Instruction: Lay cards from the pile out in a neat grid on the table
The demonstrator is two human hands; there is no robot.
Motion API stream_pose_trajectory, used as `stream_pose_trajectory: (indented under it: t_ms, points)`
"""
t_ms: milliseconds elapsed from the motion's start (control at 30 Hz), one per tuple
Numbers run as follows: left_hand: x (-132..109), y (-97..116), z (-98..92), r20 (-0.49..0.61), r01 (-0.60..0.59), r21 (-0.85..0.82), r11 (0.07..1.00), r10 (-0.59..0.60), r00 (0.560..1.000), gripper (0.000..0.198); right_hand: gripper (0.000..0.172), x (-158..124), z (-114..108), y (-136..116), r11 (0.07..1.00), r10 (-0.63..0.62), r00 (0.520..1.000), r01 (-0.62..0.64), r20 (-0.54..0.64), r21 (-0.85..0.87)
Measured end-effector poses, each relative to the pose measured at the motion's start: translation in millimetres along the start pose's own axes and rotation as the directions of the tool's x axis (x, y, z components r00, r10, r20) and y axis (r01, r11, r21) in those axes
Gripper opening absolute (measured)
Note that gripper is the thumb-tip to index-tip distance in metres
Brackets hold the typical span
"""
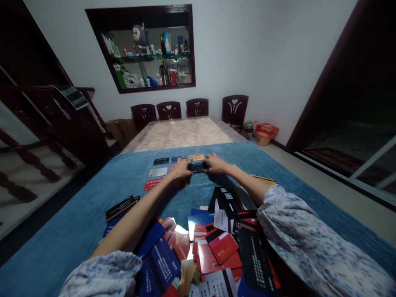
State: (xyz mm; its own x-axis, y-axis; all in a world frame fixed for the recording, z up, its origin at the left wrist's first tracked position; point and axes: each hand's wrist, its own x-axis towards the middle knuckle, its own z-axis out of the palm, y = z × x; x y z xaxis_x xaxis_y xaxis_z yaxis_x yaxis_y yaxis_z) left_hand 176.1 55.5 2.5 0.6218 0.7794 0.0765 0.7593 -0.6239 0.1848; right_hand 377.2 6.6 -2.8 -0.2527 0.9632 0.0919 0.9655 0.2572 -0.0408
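Note:
A dark plastic card (197, 167) lies between my two hands, just below a yellow card (196, 157). My left hand (182, 170) grips its left end with fingers bent. At the right end, my right hand (214, 164) pinches it between thumb and fingers. Left of my hands, cards are laid in rows: a black card (161, 161), a blue card (177, 159), a white card (158, 172) and a red card (152, 184). My left hand and forearm partly cover the cards nearest them.
Loose red cards (216, 258), blue cards (161, 264) and black cards (255, 258) are heaped at the near edge. A small dark stack (121, 208) sits at left. A blue cloth (93, 198) covers the near table; chairs (168, 110) stand at the far end.

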Motion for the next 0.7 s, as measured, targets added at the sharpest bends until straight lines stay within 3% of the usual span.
stream_pose_trajectory:
  t_ms: [700]
  points:
    - [10, 8, -1.9, 0.071, 0.049, 0.010, 0.999, -0.050, 0.996, 0.024, 0.049, 11, 14, 12, 0.993, 0.070, 0.997, -0.073, 0.039, 0.093]
